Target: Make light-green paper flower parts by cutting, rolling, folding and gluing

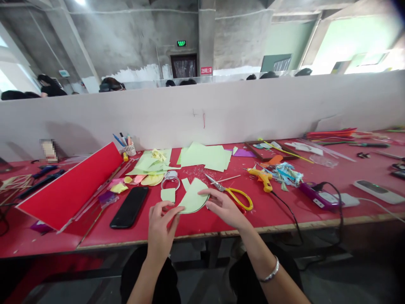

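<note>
A pale green piece of paper (193, 197) with a curved lower edge is held between both hands, just above the red tabletop. My left hand (162, 223) pinches its lower left corner between thumb and fingers. At its right side, my right hand (225, 206) grips the curved edge, thumb below and fingers on top. Small green paper offcuts (168, 195) lie beside the left fingers. Yellow-handled scissors (238, 198) rest right behind my right hand, blades pointing away to the left. Near them lies a thin wooden stick (226, 179). A roll of clear tape (171, 181) sits behind the offcuts.
A black phone (129, 207) and a leaning red board (72, 188) are on the left. Green paper sheets (202, 155) lie at the back. To the right are a yellow glue gun (262, 178), paper scraps (287, 174) and a purple power strip (319, 196) with cables.
</note>
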The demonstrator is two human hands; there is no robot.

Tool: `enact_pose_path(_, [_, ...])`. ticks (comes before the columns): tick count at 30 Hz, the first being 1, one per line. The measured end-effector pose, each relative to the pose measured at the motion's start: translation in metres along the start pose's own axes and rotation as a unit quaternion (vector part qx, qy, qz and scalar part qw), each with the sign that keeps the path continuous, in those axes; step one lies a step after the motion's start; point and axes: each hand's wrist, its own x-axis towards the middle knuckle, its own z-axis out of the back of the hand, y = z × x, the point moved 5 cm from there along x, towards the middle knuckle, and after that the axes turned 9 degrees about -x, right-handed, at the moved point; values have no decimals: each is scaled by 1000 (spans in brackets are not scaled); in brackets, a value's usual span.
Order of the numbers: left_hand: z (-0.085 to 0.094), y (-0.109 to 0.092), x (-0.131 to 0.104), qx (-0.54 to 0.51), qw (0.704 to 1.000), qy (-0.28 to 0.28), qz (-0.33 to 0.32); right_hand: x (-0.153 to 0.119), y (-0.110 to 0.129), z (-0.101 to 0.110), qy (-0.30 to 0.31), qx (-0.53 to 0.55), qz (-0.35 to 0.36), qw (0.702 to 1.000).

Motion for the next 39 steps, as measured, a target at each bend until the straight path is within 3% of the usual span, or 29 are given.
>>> enact_pose_path(5, [-2, 8, -3, -70, 996, 30, 37, 2, -9, -2, -54, 24, -48, 997])
enact_pose_path(9, [-10, 18, -3, -223, 963, 16, 150, 3, -8, -7, -72, 35, -18, 997])
enact_pose_path(11, [-20, 21, -3, -344, 913, 41, 215, 1, -7, -8, -88, 35, -6, 996])
enact_pose_path(14, [-40, 19, -6, -486, 804, 103, 328, -2, -9, -5, -140, -43, -5, 989])
enact_pose_path(16, [-52, 19, -10, -522, 746, 127, 393, -4, -12, -3, -171, -111, -9, 979])
enact_pose_path(17, [-57, 19, -12, -523, 734, 131, 413, -5, -14, -3, -180, -134, -8, 975])
enact_pose_path(23, [-68, 37, -12, -493, 743, 110, 439, -4, -21, -2, -192, -149, 18, 970])
enact_pose_path(29, [-66, 57, 11, -492, 736, 62, 460, 10, -8, -14, -110, -232, 159, 953])
enact_pose_path(34, [-74, 59, 26, -504, 729, 58, 459, 20, -20, -17, -112, -313, 150, 931])
enact_pose_path(39, [-87, 60, 40, -493, 761, 99, 410, 31, -37, -14, -88, -308, 165, 933])
